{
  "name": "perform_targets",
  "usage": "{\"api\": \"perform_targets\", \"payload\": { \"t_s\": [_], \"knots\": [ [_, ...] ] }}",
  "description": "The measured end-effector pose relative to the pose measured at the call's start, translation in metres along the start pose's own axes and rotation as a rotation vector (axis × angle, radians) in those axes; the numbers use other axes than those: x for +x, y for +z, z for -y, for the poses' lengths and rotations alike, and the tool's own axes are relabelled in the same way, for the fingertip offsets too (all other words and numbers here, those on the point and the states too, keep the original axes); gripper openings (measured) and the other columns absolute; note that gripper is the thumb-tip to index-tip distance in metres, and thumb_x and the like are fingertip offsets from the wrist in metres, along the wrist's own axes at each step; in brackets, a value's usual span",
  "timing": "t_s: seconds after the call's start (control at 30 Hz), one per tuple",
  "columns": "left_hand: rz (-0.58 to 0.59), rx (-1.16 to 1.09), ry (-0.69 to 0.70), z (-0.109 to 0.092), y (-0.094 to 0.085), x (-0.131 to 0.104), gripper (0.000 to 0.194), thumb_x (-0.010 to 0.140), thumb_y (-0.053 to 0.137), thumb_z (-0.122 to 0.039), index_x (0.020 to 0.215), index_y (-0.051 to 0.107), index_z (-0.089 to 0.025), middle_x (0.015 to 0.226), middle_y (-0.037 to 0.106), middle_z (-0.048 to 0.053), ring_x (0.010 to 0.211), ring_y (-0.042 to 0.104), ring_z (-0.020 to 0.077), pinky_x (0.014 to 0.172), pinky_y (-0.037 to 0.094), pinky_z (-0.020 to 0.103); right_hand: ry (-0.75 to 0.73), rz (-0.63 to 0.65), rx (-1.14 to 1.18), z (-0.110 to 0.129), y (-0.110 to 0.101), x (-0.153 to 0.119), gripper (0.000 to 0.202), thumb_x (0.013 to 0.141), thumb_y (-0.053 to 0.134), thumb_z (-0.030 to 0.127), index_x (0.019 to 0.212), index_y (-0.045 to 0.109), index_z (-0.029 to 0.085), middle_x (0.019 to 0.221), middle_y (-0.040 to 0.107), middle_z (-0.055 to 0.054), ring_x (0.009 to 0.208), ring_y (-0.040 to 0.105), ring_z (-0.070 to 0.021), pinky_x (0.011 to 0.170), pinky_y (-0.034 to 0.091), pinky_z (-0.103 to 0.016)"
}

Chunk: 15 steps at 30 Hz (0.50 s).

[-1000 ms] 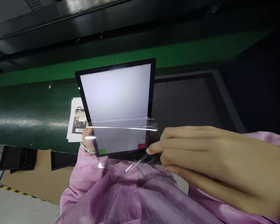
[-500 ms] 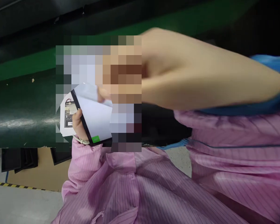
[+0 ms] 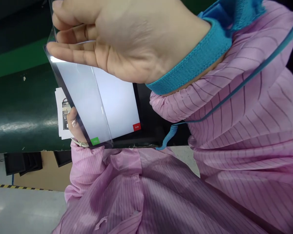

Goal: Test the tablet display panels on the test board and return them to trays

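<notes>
A tablet (image 3: 119, 100) with a lit white screen, a green box and a red box at its lower corners, is tilted over the bench. My left hand (image 3: 75, 125) grips its left edge, thumb on the near side; the other fingers are hidden behind it. A clear plastic film (image 3: 88, 97) lies over the left part of the screen, its edge running down the middle, and rises past the tablet's top left. My right hand (image 3: 127, 39) is above the screen, with its bent fingers holding the film near its upper end; the thumb's contact is partly hidden.
White sheets with a printed picture of a device's inside (image 3: 60, 113) lie on the dark green bench (image 3: 21, 107). A blue coiled cord (image 3: 169, 138) runs from my right wrist strap (image 3: 190, 58) past the bench edge. Black trays (image 3: 21, 162) stand below on the left.
My right hand has come up closer to the camera and turned, drawing the film up to the left. More of the tablet shows, including the red box. My left hand stays on the tablet.
</notes>
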<state>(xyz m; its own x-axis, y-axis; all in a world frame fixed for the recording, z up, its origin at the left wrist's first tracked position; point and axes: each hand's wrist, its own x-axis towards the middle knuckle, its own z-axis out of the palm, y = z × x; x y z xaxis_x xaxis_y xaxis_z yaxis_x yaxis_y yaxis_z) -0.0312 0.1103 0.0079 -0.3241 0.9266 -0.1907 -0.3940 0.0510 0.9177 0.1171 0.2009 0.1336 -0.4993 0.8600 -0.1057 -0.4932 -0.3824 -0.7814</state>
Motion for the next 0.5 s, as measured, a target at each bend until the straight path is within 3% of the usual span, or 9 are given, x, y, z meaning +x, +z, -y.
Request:
{"api": "perform_targets", "payload": {
  "t_s": [0.1,0.17,0.23,0.3,0.4,0.47,0.5],
  "knots": [
    [0.067,-0.102,0.056,0.001,-0.001,-0.003,0.031,0.092,0.049,-0.035,0.091,0.079,-0.028,0.093,0.08,0.001,0.119,0.067,0.0221,0.112,0.049,0.036,0.017,-0.002,0.094,0.001,-0.001,-0.001,0.036,0.102,0.021,0.006,0.077,0.045,0.004,0.083,0.031,0.002,0.151,0.035,-0.0346,0.088,0.062,-0.028],
    [0.097,-0.109,0.032,0.004,-0.004,-0.003,0.031,0.092,0.051,-0.037,0.088,0.079,-0.027,0.092,0.08,0.002,0.118,0.068,0.0234,0.114,0.048,0.037,0.023,-0.022,0.127,0.001,-0.001,-0.002,0.051,0.098,0.0,0.007,0.079,0.047,0.002,0.088,0.034,0.001,0.15,0.039,-0.0324,0.088,0.061,-0.029],
    [0.101,-0.117,0.028,0.008,-0.009,-0.002,0.03,0.091,0.054,-0.042,0.089,0.079,-0.026,0.094,0.08,0.003,0.12,0.067,0.0248,0.117,0.046,0.039,0.022,-0.061,0.14,0.001,0.0,-0.002,0.056,0.095,-0.006,0.007,0.08,0.048,0.001,0.093,0.038,0.001,0.147,0.044,-0.0303,0.088,0.061,-0.028],
    [0.08,-0.132,0.037,0.01,-0.012,-0.001,0.025,0.087,0.059,-0.043,0.093,0.079,-0.028,0.096,0.079,0.001,0.125,0.065,0.0251,0.118,0.045,0.039,0.013,-0.082,0.135,0.001,0.001,-0.001,0.049,0.099,0.003,0.007,0.08,0.047,0.001,0.094,0.04,0.001,0.145,0.046,-0.0297,0.089,0.062,-0.028],
    [-0.001,-0.111,0.0,0.009,-0.011,-0.001,0.021,0.081,0.064,-0.042,0.091,0.077,-0.03,0.098,0.078,0.001,0.133,0.061,0.0271,0.117,0.047,0.042,0.011,-0.055,0.068,0.002,0.004,-0.001,0.025,0.103,0.035,0.006,0.081,0.047,0.004,0.086,0.038,0.003,0.15,0.04,-0.0312,0.09,0.063,-0.024],
    [-0.049,-0.083,-0.026,0.006,-0.007,-0.002,0.021,0.08,0.063,-0.043,0.089,0.076,-0.029,0.1,0.078,0.002,0.138,0.058,0.0288,0.115,0.049,0.044,0.011,-0.049,-0.027,0.003,0.003,-0.001,0.02,0.102,0.047,0.007,0.082,0.047,0.007,0.08,0.039,0.004,0.143,0.05,-0.0241,0.088,0.064,-0.018],
    [-0.06,-0.082,-0.037,0.004,-0.005,-0.003,0.022,0.081,0.061,-0.042,0.089,0.076,-0.029,0.102,0.078,0.003,0.14,0.056,0.0288,0.115,0.05,0.044,0.005,-0.06,-0.097,0.003,0.001,-0.002,0.022,0.103,0.046,0.008,0.081,0.048,0.008,0.077,0.041,0.005,0.13,0.061,-0.0175,0.083,0.064,-0.014]
  ]
}}
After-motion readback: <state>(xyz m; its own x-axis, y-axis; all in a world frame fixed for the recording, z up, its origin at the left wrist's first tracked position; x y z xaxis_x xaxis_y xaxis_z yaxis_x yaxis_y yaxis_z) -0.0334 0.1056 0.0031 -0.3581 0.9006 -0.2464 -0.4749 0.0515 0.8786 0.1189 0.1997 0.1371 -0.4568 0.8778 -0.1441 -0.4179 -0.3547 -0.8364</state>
